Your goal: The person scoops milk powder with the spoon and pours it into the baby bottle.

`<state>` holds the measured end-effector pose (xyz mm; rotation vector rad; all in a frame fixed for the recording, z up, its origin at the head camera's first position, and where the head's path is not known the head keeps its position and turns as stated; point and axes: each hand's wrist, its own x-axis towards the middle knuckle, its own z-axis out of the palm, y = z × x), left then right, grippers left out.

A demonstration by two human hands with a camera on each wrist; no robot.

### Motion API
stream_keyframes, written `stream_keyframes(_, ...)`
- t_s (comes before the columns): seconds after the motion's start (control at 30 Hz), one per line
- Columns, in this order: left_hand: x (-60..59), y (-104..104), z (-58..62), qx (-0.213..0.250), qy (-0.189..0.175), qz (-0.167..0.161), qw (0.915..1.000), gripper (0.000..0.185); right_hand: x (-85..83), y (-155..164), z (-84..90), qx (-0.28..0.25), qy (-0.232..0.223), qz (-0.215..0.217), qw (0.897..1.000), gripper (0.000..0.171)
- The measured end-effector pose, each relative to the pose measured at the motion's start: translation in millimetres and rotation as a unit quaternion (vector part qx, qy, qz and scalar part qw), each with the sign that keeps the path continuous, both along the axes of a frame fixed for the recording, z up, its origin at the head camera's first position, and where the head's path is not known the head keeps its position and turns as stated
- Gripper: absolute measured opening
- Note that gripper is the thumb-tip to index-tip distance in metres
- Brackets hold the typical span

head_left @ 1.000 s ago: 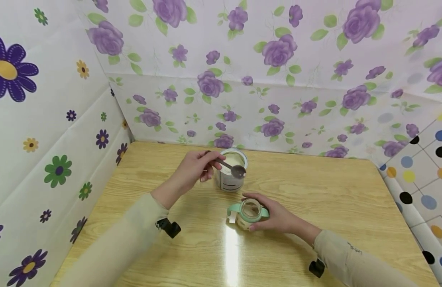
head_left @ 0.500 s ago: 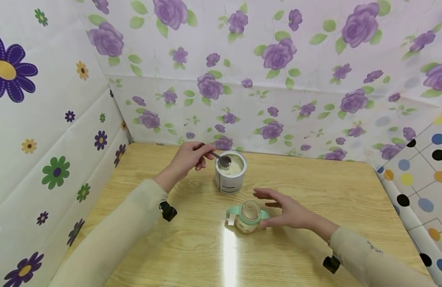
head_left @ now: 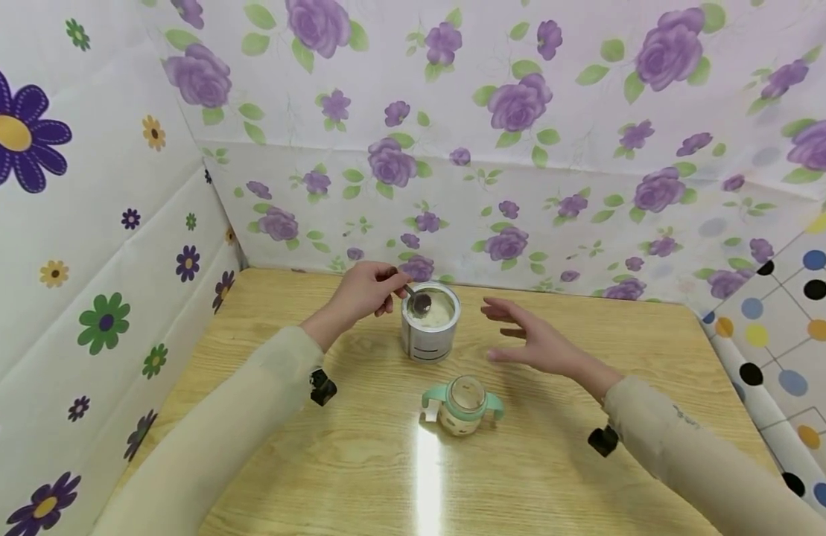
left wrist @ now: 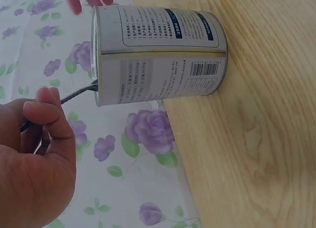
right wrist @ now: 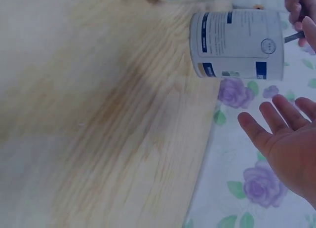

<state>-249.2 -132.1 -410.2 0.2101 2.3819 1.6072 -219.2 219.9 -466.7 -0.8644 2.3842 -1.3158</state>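
Note:
My left hand (head_left: 364,289) pinches the handle of a dark spoon (head_left: 421,303), whose bowl is inside the mouth of an open tin (head_left: 427,344) of pale powder. In the left wrist view the spoon's handle crosses the tin's rim, and its bowl is hidden by the wall. My right hand (head_left: 536,341) hovers to the right of the tin, fingers spread and apart from it, holding nothing. In front of the tin stands an open baby bottle (head_left: 463,417) with mint-green handles, upright and untouched.
The wooden table (head_left: 573,461) ends at the back against a floral cloth (head_left: 587,253). More patterned cloth hangs at the left and right sides. A bright light reflection crosses the table below the bottle.
My right hand let go of the bottle and moved back toward the tin's right side. The spoon in my left hand went from above the tin's front rim down into its mouth.

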Motion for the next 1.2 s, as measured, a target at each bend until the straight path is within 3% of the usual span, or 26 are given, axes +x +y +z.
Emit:
stream_keyframes(0.1,-2.5,2,4.3,-0.053,0.039,-0.037,0.9971,0.034,-15.7,-13,-3.1,0.008,-0.009,-0.007,1.0,0.099)
stream_keyframes(0.23,-5.3,4,9.6,-0.126,0.096,-0.089,0.9834,0.038,-31.8,-32,-10.8,0.009,-0.007,-0.003,1.0,0.104)
stream_keyframes(0.37,-8.4,4,12.5,-0.147,0.126,-0.121,0.9734,0.037,-40.6,-47,-18.1,0.001,-0.02,-0.002,1.0,0.104)
stream_keyframes(0.53,-12.8,0,12.5,-0.154,0.136,-0.142,0.9685,0.034,-44.9,-60,-26.1,-0.01,-0.032,-0.008,0.999,0.103)
stream_keyframes(0.8,-18.8,-9,8.1,-0.131,0.131,-0.135,0.9734,0.03,-45.0,-68,-30.3,-0.049,-0.048,-0.014,0.998,0.099)
stream_keyframes(1.2,-26.4,-21,0.1,-0.081,0.088,-0.112,0.9865,0.031,-45.8,-71,-36.0,-0.084,-0.075,-0.021,0.993,0.099)
